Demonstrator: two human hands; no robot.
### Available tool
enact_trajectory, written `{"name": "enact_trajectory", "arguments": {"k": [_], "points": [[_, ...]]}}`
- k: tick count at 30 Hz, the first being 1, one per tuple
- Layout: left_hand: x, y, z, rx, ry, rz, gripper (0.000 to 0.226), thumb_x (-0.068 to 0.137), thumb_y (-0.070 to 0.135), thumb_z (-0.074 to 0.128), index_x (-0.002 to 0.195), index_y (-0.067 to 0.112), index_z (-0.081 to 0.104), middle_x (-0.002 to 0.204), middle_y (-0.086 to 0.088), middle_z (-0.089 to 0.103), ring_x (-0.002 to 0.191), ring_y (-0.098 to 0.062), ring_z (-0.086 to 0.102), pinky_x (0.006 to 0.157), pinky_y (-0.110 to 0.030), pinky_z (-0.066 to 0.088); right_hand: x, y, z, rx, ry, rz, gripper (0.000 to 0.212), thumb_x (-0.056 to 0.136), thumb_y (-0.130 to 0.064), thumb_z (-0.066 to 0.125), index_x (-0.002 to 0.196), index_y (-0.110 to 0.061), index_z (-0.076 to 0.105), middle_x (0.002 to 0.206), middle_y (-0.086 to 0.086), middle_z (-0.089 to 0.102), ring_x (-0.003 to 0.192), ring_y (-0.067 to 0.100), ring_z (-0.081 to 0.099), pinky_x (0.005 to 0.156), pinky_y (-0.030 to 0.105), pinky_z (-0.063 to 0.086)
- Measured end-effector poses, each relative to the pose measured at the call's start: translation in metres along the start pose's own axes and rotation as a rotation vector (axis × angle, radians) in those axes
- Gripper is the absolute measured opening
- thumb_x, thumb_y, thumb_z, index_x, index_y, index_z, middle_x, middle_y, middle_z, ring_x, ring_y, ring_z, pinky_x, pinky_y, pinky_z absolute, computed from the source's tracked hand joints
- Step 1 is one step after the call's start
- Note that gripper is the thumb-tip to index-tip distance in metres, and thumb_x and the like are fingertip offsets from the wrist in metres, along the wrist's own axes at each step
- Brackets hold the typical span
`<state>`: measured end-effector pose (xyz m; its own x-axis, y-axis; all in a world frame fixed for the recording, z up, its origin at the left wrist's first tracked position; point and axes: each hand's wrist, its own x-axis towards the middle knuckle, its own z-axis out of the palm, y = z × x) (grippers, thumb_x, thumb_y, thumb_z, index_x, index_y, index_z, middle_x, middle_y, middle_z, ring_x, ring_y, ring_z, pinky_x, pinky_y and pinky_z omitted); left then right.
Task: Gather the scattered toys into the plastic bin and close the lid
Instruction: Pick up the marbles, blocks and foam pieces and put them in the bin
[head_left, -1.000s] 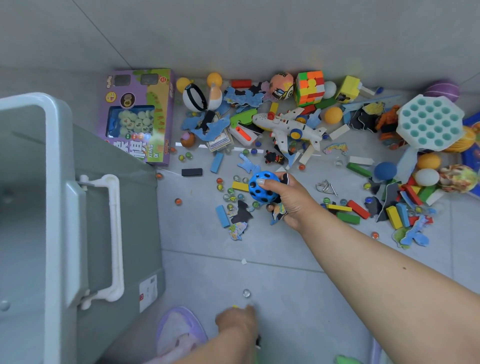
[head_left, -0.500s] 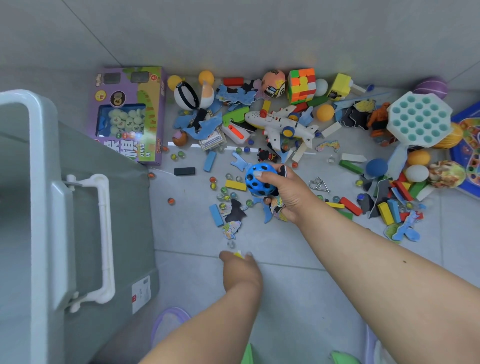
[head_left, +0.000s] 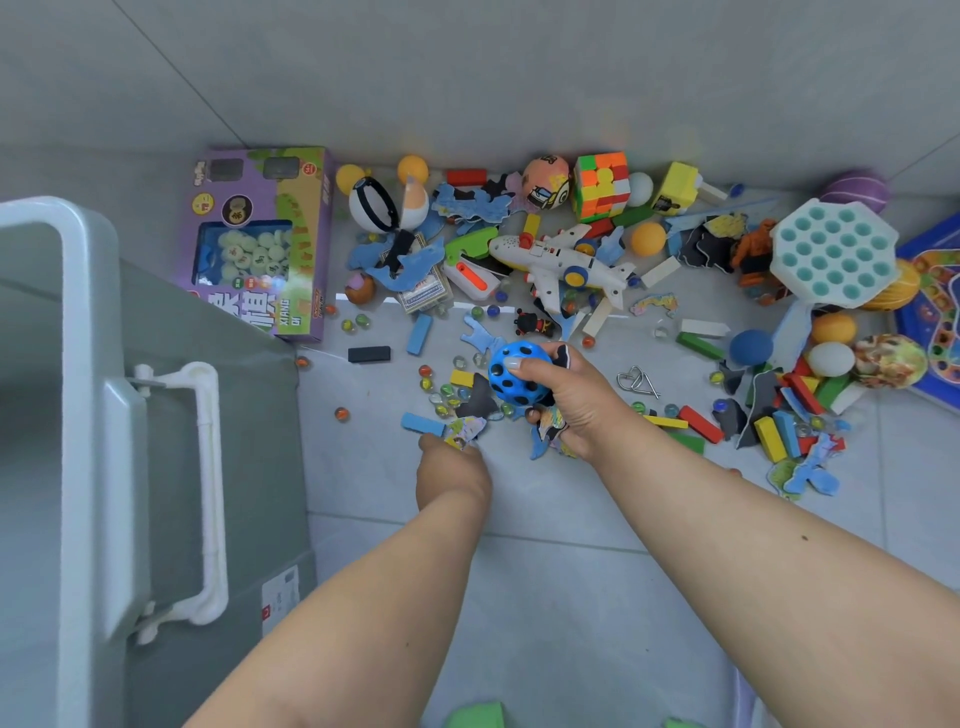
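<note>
A: Clenched in the right hand (head_left: 563, 402) are one blue ball (head_left: 514, 375) and several puzzle pieces (head_left: 551, 434), apparently so that one trip carries more.

B: And the left hand (head_left: 451, 470)?

A: Its fingers are hidden at a puzzle piece (head_left: 464, 432); the grasp cannot be told. One plastic bin (head_left: 78, 332) is seen at left, its lid not seen.

This is a room in a home, a corner where a child plays. Toys lie heaped on the grey tile floor (head_left: 545, 597) against the far wall: a toy plane (head_left: 558, 262), a puzzle cube (head_left: 601, 184), marbles and balls. A grey plastic bin (head_left: 78, 415) stands at the left.
</note>
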<state>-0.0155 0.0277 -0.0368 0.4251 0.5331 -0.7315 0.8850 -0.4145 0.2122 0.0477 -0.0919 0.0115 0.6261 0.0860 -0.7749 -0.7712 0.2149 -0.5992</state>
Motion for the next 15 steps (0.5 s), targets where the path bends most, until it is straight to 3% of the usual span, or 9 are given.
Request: {"name": "enact_trajectory", "arguments": {"k": [4, 9, 13, 15], "points": [[0.000, 0.000, -0.007, 0.069, 0.004, 0.051, 0.032, 0.097, 0.026, 0.044, 0.123, 0.008, 0.042, 0.113, -0.016, 0.061, 0.106, -0.035, 0.057, 0.075, -0.032, 0.038, 0.001, 0.001, -0.003, -0.002, 0.020, 0.013, 0.020, 0.079, -0.018, 0.071, 0.090, -0.020, 0.054, 0.090, 0.006, 0.060, 0.076, 0.020, 0.056, 0.052, 0.025, 0.039], [-0.003, 0.002, -0.013, 0.040, 0.067, 0.115, 0.036, 0.094, 0.026, 0.047, 0.121, 0.007, 0.032, 0.105, -0.014, 0.062, 0.096, -0.034, 0.060, 0.078, -0.037, 0.045, 0.001, 0.004, -0.005, 0.011, 0.038, 0.033, 0.022, 0.079, -0.019, 0.072, 0.091, -0.020, 0.053, 0.091, 0.008, 0.061, 0.076, 0.021, 0.056, 0.052, 0.025, 0.039], [0.007, 0.006, -0.025, 0.018, 0.110, 0.148, 0.036, 0.095, 0.024, 0.046, 0.126, 0.015, 0.030, 0.091, -0.009, 0.059, 0.081, -0.031, 0.055, 0.070, -0.035, 0.043, 0.002, 0.006, -0.006, 0.022, 0.033, 0.039, 0.023, 0.078, -0.018, 0.072, 0.092, -0.019, 0.054, 0.092, 0.009, 0.061, 0.076, 0.021, 0.056, 0.052, 0.025, 0.039], [0.016, 0.009, -0.030, 0.029, 0.078, 0.142, 0.037, 0.095, 0.024, 0.046, 0.129, 0.019, 0.031, 0.088, -0.007, 0.056, 0.083, -0.031, 0.057, 0.072, -0.036, 0.046, 0.003, 0.008, -0.005, 0.018, 0.026, 0.038, 0.022, 0.079, -0.018, 0.072, 0.092, -0.019, 0.054, 0.092, 0.009, 0.061, 0.077, 0.022, 0.056, 0.052, 0.025, 0.039]]}}
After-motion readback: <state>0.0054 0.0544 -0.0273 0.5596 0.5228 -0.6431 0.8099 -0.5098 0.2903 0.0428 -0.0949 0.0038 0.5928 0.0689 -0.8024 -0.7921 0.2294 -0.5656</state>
